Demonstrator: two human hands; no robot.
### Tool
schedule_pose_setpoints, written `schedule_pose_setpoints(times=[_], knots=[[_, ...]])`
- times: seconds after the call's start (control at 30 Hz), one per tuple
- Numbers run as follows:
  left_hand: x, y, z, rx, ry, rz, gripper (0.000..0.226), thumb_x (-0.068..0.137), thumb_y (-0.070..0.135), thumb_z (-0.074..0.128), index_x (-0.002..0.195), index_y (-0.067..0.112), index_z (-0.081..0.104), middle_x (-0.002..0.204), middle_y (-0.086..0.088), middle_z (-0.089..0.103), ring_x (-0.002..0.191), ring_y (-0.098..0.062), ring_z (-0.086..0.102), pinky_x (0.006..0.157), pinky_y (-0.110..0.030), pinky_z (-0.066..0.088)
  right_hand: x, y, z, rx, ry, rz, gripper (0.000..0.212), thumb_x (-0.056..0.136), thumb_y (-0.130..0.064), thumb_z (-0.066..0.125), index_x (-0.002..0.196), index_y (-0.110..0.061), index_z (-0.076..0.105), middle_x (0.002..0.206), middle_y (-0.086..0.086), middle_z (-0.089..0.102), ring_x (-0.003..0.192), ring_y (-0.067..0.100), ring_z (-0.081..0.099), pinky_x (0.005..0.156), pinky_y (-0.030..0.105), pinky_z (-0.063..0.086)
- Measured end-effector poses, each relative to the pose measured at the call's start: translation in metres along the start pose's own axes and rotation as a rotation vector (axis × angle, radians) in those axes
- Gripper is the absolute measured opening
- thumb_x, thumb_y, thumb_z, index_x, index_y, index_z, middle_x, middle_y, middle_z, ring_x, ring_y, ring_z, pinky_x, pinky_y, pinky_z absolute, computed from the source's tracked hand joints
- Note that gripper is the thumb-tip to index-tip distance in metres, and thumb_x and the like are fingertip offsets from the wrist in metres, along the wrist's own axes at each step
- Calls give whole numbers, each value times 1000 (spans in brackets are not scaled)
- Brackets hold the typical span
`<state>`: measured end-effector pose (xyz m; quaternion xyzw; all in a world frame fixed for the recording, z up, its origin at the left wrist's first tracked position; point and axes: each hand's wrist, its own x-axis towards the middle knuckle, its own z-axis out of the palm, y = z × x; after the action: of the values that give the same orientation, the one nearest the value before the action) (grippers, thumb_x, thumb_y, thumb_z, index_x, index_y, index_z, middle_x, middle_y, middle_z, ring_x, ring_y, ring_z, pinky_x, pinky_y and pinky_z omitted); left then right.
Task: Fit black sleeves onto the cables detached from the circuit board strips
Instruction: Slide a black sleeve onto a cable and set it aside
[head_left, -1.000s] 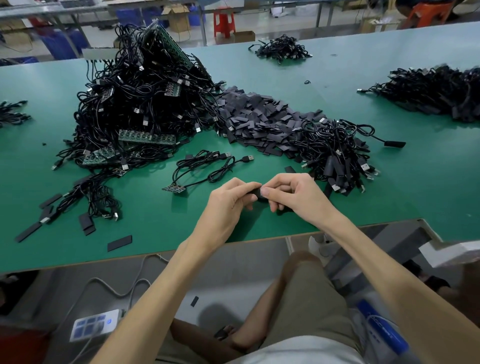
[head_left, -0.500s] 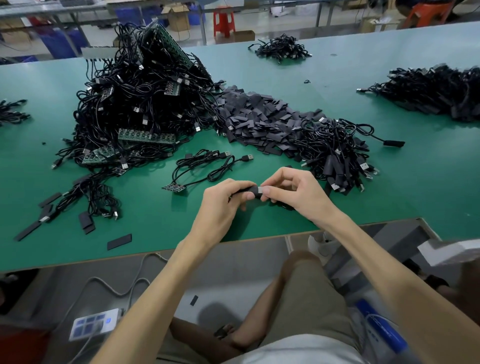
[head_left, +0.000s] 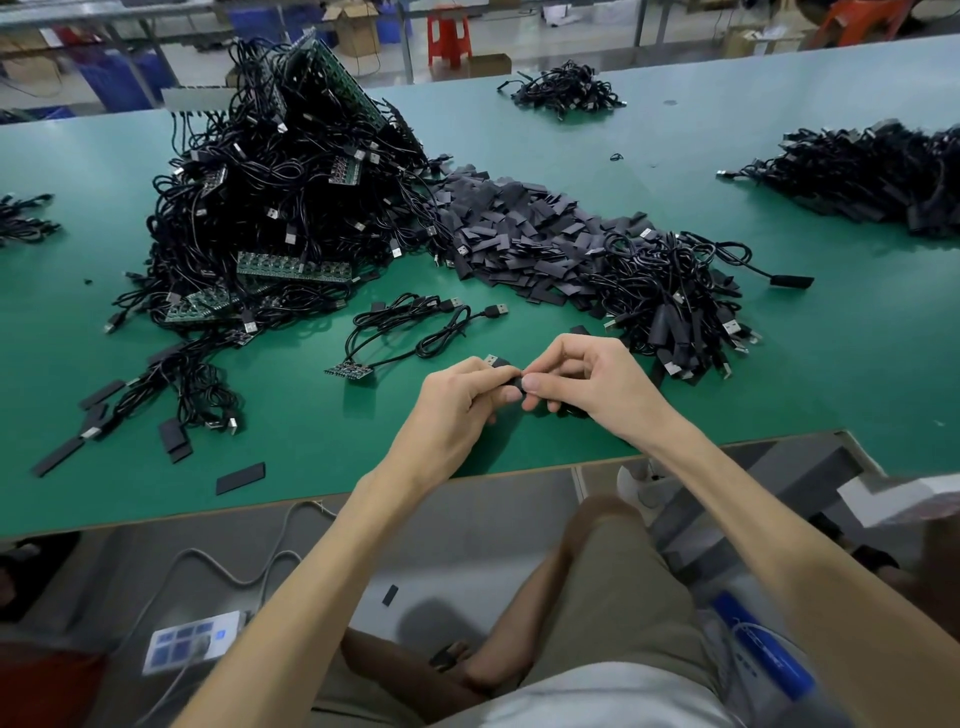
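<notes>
As hands (head_left: 460, 402) (head_left: 597, 382) pinch — one sleeve (head_left: 515, 385), one cable (head_left: 491, 359).

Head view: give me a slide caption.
Left hand and right hand fit a sleeve onto a cable over the table, cable heap behind.

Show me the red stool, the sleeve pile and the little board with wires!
red stool (head_left: 449, 21), head view, its upper part.
sleeve pile (head_left: 524, 228), head view, its middle.
little board (head_left: 349, 371), head view, its top face.

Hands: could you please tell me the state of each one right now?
Left hand: closed, gripping the cable.
Right hand: closed, pinching the sleeve.
</notes>
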<state>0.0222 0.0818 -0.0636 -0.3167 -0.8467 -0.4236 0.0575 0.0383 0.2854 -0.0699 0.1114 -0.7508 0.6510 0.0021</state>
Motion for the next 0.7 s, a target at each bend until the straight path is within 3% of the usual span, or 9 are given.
schedule_pose_setpoints(times=[0.13,0.4,0.5,0.57,0.7], knots=[[0,0,1,-2,-10,1,16,97,9,66,109,8,77,84,-3,63,64,-15,56,66,-10,41,0,-2,1,4,5,-1,10,89,-9,77,90,-3,68,78,13,77,72,21,74,63,23,55],[1,-6,-1,-178,-47,-108,15,95,12,69,107,17,78,77,18,69,57,-7,59,67,-15,46,-1,-1,2,-2,-13,-7,12,89,-12,77,90,-7,66,79,9,78,71,19,74,63,23,55],[1,-9,-2,-329,28,-212,12,92,13,73,103,16,77,81,8,74,60,-10,65,65,-17,48,-1,0,1,-3,0,-16,10,89,-14,78,94,-11,70,83,9,78,74,18,73,71,24,56],[0,-11,-3,-362,68,-224,10,90,15,75,100,15,77,72,8,72,57,-9,62,60,-13,44,0,2,-1,-8,-1,-28,7,90,-13,77,95,-13,73,84,9,78,75,18,71,74,24,56],[-1,-11,-2,-417,49,-227,10,88,13,77,98,14,78,65,8,70,53,-7,57,56,-11,41,-1,1,-1,14,-6,-36,7,88,-10,79,89,-16,76,82,9,78,72,16,70,73,23,57]])
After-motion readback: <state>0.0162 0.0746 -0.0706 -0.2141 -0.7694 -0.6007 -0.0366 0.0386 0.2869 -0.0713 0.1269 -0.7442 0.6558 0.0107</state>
